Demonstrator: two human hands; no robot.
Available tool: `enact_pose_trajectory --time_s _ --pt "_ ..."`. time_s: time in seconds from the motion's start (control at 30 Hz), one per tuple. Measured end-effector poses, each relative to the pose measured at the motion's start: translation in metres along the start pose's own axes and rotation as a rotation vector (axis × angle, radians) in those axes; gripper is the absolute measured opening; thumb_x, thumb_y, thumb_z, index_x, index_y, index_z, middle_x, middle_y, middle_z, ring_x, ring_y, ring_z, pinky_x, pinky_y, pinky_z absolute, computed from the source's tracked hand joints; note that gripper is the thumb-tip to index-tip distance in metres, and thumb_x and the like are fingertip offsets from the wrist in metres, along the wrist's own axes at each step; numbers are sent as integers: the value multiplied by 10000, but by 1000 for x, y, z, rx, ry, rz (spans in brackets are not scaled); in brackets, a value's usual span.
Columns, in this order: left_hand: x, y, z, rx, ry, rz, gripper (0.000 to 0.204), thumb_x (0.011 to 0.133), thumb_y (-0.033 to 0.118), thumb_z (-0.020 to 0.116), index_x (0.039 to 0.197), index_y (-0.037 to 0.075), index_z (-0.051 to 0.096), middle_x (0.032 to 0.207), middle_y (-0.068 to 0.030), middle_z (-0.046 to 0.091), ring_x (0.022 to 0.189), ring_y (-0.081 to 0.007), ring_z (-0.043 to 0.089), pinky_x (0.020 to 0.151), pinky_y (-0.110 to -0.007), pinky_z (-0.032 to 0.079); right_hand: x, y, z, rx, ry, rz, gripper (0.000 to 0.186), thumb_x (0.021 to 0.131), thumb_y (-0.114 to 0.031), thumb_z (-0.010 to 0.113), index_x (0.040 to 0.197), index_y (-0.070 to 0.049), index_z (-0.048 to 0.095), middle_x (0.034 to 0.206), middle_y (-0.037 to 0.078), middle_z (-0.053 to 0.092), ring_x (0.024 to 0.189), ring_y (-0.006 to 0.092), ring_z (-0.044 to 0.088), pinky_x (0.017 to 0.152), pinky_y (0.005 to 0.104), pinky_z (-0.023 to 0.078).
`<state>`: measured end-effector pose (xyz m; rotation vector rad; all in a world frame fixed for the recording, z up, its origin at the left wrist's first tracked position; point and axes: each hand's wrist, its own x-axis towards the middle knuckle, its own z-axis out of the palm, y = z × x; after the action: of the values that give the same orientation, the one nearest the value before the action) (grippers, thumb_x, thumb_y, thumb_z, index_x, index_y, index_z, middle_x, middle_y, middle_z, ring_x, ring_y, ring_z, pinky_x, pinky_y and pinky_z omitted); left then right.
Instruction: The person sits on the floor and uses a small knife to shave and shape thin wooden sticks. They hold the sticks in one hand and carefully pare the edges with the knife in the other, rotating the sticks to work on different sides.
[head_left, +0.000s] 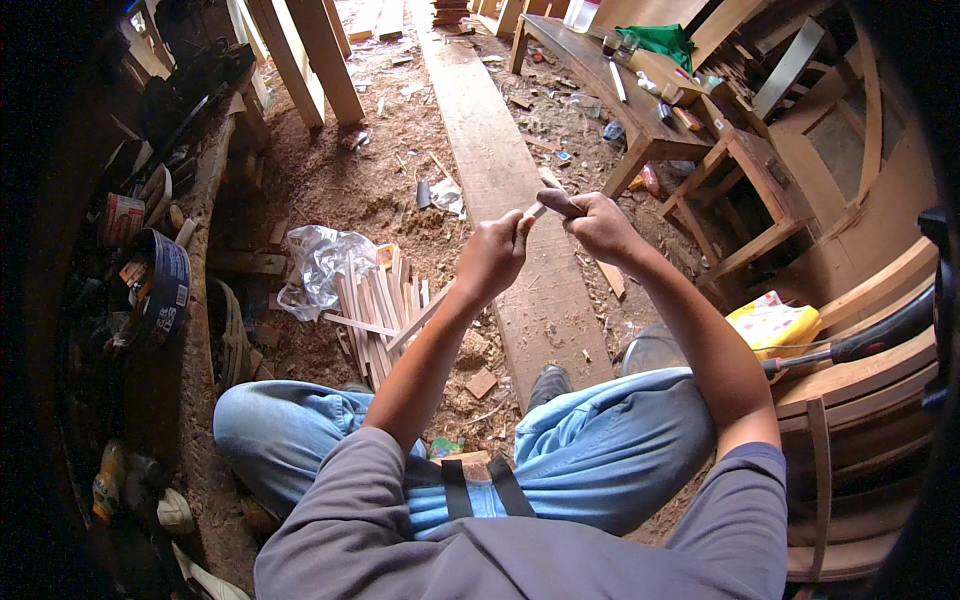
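Both my forearms reach out over my bent knees. My left hand (493, 250) is closed on a short pale strip (533, 212), its fingers pinching it near the centre of the view. My right hand (600, 225) is closed round a dark, flat piece (560, 200) that meets the pale strip's upper end; I cannot make out what the dark piece is. Behind my hands a long wooden plank (470, 105) lies on the ground. Below and left of my left hand is a loose pile of thin wood strips (365, 315), beside a crumpled clear plastic bag (325, 268).
A low wooden table (575, 55) with small items and green cloth stands back right. Near my right are curved wooden parts (840, 390), a yellow package (770, 325) and a black-handled tool (868, 336). A cluttered bench (210, 200) runs along my left. Upright boards (335, 75) stand behind.
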<state>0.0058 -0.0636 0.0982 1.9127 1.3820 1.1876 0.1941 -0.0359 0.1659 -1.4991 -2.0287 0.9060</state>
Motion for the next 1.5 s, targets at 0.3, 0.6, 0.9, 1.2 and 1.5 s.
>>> enact_pose_trajectory --time_s 0.3,0.6,0.9,1.2,1.5 --pt "-1 5 0 58 39 -41 305 1024 341 493 947 78 626 724 -237 643 693 -464 637 586 -545 491 -1 -2 0 -24 -2 5 247 770 -24 520 934 61 683 659 -25 510 622 87 462 574 294 376" --pt "-2 3 1 34 -15 -32 323 1024 357 489 957 72 626 730 -240 647 711 -465 641 599 -551 487 4 5 0 -89 -32 35 417 763 -13 516 1136 17 701 727 5 590 677 89 506 632 279 432" --pt "-5 7 3 6 -28 -45 308 1027 320 503 976 38 616 746 -270 617 738 -477 631 602 -524 476 0 3 8 -51 102 -134 294 738 -24 502 960 58 675 610 67 544 609 144 491 588 362 411" --pt "-5 5 6 -46 -8 -37 351 1032 334 491 967 19 630 731 -267 597 681 -467 609 586 -483 465 -5 -11 1 -230 65 -65 285 709 -33 484 942 48 628 706 237 520 678 289 531 662 417 439" --pt "-1 2 2 -71 -86 -99 355 1029 345 484 966 37 647 753 -262 639 738 -478 630 623 -534 482 -8 -12 3 -210 120 -165 210 686 -7 477 843 94 572 614 239 416 551 253 445 563 425 390"
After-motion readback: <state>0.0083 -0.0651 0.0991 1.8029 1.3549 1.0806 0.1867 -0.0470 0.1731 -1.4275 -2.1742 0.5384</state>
